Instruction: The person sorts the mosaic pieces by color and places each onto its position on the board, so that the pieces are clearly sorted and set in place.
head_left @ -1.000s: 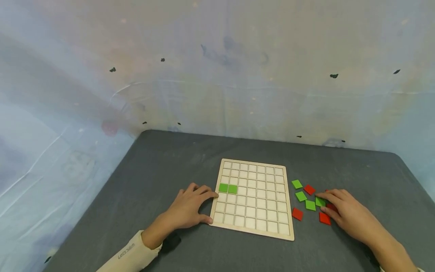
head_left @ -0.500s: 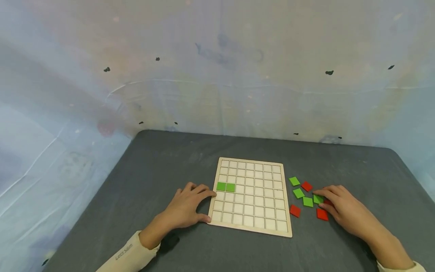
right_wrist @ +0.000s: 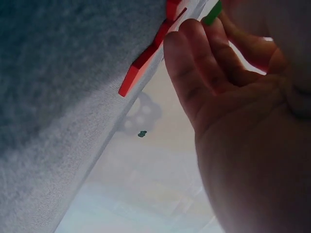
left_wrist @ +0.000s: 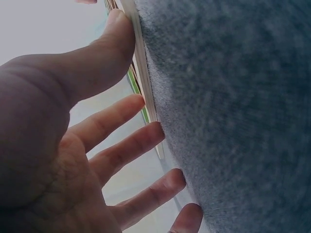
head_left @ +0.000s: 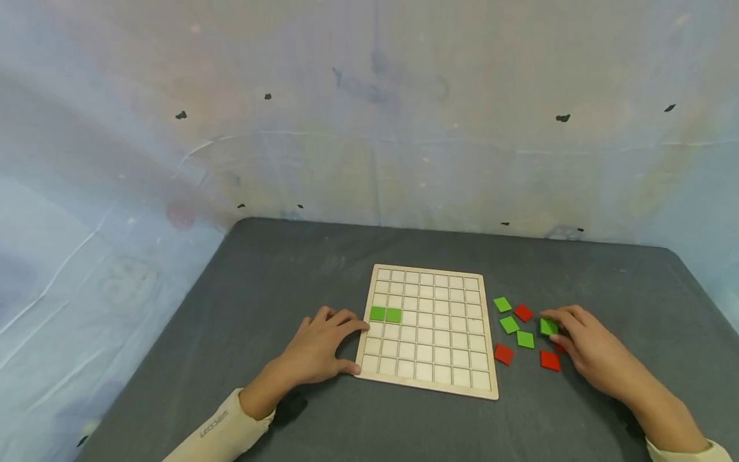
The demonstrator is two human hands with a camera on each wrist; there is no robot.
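Note:
A wooden grid board (head_left: 427, 333) lies on the dark table with two green tiles (head_left: 393, 315) side by side in its left part. At its left edge rests my left hand (head_left: 317, 350), thumb and index fingertip touching the rim, the fingers spread. My right hand (head_left: 594, 353) pinches a green square tile (head_left: 548, 327) between thumb and fingers, right of the board. In the right wrist view that green tile (right_wrist: 213, 13) is held at the fingertips, off the cloth. Red tiles (right_wrist: 141, 68) lie below that hand; one is partly hidden by it in the head view.
Between board and right hand lie loose green tiles (head_left: 525, 339) and red tiles (head_left: 503, 354), with another red tile (head_left: 550, 360) nearer the front. The grey table (head_left: 300, 263) ends at a pale patterned sheet (head_left: 404, 128) hanging behind and to the left.
My right hand has pinched the green tile and lifted it slightly away from the red tile beside it. The left hand stays at the board's edge. The head view has shifted slightly.

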